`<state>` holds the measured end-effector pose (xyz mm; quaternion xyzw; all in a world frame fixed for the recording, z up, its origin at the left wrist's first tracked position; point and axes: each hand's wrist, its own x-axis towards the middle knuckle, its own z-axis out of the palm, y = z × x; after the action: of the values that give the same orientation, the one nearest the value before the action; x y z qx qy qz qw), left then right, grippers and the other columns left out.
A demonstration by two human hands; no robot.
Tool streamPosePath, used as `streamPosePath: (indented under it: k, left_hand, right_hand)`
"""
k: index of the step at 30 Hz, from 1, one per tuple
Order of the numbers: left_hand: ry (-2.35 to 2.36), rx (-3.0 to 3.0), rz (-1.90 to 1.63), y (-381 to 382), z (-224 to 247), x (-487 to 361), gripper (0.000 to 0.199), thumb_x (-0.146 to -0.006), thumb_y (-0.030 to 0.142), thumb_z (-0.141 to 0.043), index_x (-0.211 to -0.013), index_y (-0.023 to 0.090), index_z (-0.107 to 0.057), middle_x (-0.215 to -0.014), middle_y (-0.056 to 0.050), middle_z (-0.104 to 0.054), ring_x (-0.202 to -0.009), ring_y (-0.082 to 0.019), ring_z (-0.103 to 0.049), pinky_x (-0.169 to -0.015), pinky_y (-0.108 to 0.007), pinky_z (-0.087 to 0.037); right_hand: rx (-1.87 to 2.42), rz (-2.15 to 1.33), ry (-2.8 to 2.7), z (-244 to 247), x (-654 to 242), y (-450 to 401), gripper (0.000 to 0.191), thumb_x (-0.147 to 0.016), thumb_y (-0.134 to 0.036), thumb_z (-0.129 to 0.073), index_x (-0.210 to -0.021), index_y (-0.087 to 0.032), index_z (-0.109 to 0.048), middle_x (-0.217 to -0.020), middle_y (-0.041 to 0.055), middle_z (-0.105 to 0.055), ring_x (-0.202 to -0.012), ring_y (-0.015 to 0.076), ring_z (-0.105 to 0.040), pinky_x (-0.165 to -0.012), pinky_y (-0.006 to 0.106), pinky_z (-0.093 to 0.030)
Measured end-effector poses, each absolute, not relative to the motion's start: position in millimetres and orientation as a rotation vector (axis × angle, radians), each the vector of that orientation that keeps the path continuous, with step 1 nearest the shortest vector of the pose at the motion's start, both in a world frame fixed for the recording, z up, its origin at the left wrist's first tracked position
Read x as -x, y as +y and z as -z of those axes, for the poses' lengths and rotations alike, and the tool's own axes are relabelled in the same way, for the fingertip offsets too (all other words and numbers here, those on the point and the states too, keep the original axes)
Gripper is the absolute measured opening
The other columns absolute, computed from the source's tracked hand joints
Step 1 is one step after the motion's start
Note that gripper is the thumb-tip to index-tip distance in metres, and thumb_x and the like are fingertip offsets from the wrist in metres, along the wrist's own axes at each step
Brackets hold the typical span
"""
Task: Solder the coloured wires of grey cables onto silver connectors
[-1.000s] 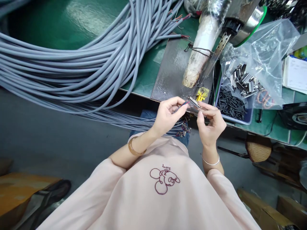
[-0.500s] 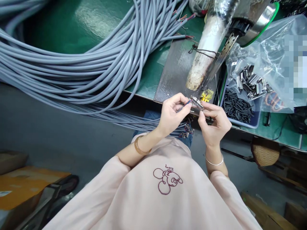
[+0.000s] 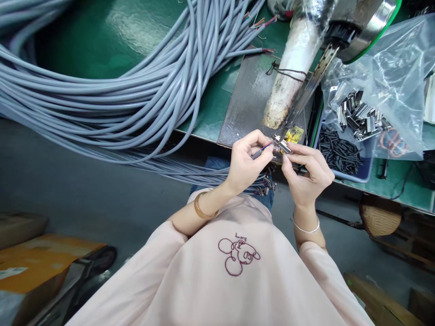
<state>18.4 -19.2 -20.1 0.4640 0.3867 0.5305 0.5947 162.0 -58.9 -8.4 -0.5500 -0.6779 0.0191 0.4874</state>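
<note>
My left hand (image 3: 249, 158) pinches the stripped end of a grey cable (image 3: 257, 154), with thin coloured wires showing at the fingertips. A small metal connector (image 3: 282, 145) with a row of pins sits between my two hands, at the wire ends. My right hand (image 3: 306, 172) grips the connector's right end between thumb and fingers. Just behind it, on a dark metal plate (image 3: 244, 106), lies a yellow piece (image 3: 294, 134). Below my hands, more cables with connectors on their ends (image 3: 266, 185) hang over my lap.
A large bundle of grey cables (image 3: 136, 99) covers the bench's left. A white-wrapped tube (image 3: 285, 81) slants down over the plate. At right, a blue bin (image 3: 365, 174) holds black sleeves (image 3: 340, 151); a clear bag (image 3: 401, 59) with metal connectors (image 3: 363, 115) rests against it.
The connector has turned slightly and shifted a little to the right, along with both hands. The grey cable end shows more clearly in my left fingers.
</note>
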Motion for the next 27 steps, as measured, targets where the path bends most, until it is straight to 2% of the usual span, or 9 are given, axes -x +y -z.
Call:
streamPosePath:
  k: [8,22,27]
  left_hand:
    - [0.917,-1.109,-1.262,-17.8,11.4,-18.1,0.016,-0.084,0.020,-0.067,-0.073,0.017,-0.057,-0.074,0.001,-0.057,-0.068,-0.008,-0.054,-0.064,-0.020,-0.048]
    - [0.888,-1.088,-1.193,-19.8,19.2,-14.0,0.014,-0.084,0.016,-0.066,-0.072,0.016,-0.057,-0.074,0.002,-0.057,-0.070,-0.008,-0.055,-0.065,-0.020,-0.048]
    - [0.848,-1.044,-1.119,-21.1,18.8,-10.6,0.014,-0.082,0.021,-0.071,-0.076,0.015,-0.060,-0.073,0.001,-0.061,-0.061,-0.006,-0.056,-0.057,-0.017,-0.044]
  right_hand:
    - [1.347,0.026,-1.668,4.0,-161.3,-57.8,0.014,-0.082,-0.014,-0.075,-0.088,-0.026,-0.072,-0.102,-0.0006,-0.078,-0.091,0.0188,-0.076,-0.080,0.038,-0.066]
    - [1.263,0.179,-1.744,15.1,-163.4,-64.0,0.021,-0.081,-0.011,-0.073,-0.094,-0.027,-0.068,-0.104,-0.0013,-0.079,-0.091,0.0176,-0.077,-0.078,0.031,-0.066]
    - [1.372,-0.082,-1.545,8.4,-157.7,-66.0,0.013,-0.082,-0.013,-0.074,-0.086,-0.023,-0.066,-0.096,0.0006,-0.079,-0.088,0.0174,-0.076,-0.076,0.032,-0.065]
